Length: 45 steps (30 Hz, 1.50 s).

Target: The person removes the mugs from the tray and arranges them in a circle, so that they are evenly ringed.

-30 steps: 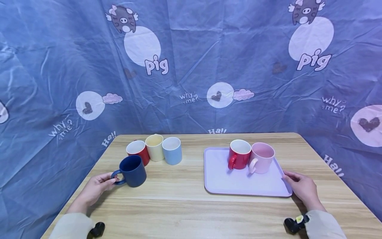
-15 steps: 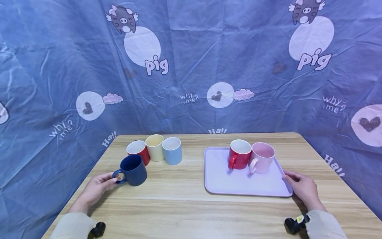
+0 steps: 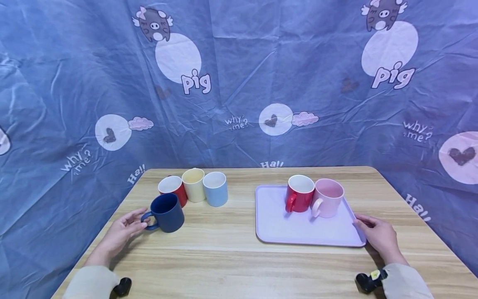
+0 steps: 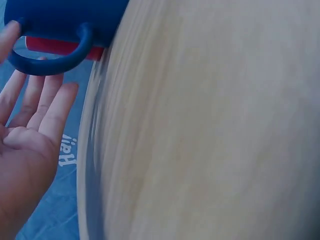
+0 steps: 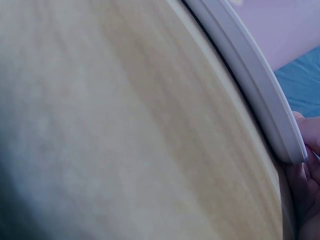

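Observation:
My left hand (image 3: 121,230) is beside the handle of a dark blue mug (image 3: 168,218), which stands upright on the table. In the left wrist view its fingers (image 4: 42,100) are extended and spread below the handle, with the thumb near the handle's upper end. On the right, my right hand (image 3: 379,236) pinches the right edge of a lavender tray (image 3: 284,230), thumb on top and fingers at the rim's underside. A red mug (image 3: 298,197) with a white inside and a pink mug (image 3: 328,199) stand on the tray's back right, handles toward me.
Behind the blue mug, a second red mug (image 3: 181,194), a cream mug (image 3: 195,189) and a light blue mug (image 3: 216,193) stand in a row on the wooden table (image 3: 224,265). A blue printed cloth (image 3: 239,74) hangs around the table's back and sides.
My left hand has let go of the blue mug's handle and its fingers have spread. The mug shifted slightly back and right earlier. My right hand and the tray have not moved.

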{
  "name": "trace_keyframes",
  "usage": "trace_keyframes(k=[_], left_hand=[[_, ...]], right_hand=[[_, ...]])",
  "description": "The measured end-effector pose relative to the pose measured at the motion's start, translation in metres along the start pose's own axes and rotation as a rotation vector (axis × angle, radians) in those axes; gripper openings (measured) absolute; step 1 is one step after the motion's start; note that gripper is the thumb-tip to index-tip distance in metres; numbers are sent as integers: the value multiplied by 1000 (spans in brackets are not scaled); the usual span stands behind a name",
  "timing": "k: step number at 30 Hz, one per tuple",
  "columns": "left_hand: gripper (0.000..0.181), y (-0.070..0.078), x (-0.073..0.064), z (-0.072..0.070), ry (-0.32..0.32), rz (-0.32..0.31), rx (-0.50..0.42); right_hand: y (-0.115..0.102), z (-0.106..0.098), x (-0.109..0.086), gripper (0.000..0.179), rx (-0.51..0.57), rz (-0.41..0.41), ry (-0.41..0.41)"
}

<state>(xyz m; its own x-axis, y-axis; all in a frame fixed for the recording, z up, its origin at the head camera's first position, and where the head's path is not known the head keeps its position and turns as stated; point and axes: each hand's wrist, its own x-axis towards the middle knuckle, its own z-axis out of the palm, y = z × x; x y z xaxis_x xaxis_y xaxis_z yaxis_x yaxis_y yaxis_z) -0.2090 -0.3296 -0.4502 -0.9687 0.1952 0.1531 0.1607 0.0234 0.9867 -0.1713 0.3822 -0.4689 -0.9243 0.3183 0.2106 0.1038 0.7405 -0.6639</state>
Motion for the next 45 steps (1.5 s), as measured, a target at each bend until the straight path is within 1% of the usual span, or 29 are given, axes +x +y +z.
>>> trace_keyframes(k=[2,4,7,10,15,19,21,24,26,30,32,35,37,41,45], left_hand=[[47,2,0,0,-3,25,10],[51,5,0,0,-1,64,22],[57,9,0,1,24,113,20],[63,14,0,2,67,145,23],[64,25,2,6,153,184,35],[67,37,4,13,224,226,46],[70,42,5,19,260,242,29],[71,50,8,29,329,255,-23],[71,55,11,38,388,254,-43],[71,65,18,57,490,233,-43],[72,70,23,67,521,220,-42],[73,73,29,81,536,217,-57],[72,75,33,91,535,214,-73],[72,73,42,110,513,220,-106],[73,70,51,134,481,224,-127]], right_hand=[[0,0,0,40,-2,-1,-1],[-1,-1,1,41,-3,-1,-5],[-2,-1,1,42,-4,6,-11],[-2,-1,1,42,-2,7,-12],[0,0,0,41,-1,3,-6],[0,0,-1,40,0,1,-1],[0,0,-1,40,-1,0,0],[0,0,-1,39,-2,3,1],[-1,0,-1,40,-6,6,0],[-1,-1,0,41,-6,20,-8],[-1,-1,0,42,-4,26,-13],[-1,-1,0,42,-1,34,-19],[-1,-1,0,42,1,30,-19],[-1,-1,-1,42,4,20,-13],[-2,-1,-1,41,-1,17,-11]])
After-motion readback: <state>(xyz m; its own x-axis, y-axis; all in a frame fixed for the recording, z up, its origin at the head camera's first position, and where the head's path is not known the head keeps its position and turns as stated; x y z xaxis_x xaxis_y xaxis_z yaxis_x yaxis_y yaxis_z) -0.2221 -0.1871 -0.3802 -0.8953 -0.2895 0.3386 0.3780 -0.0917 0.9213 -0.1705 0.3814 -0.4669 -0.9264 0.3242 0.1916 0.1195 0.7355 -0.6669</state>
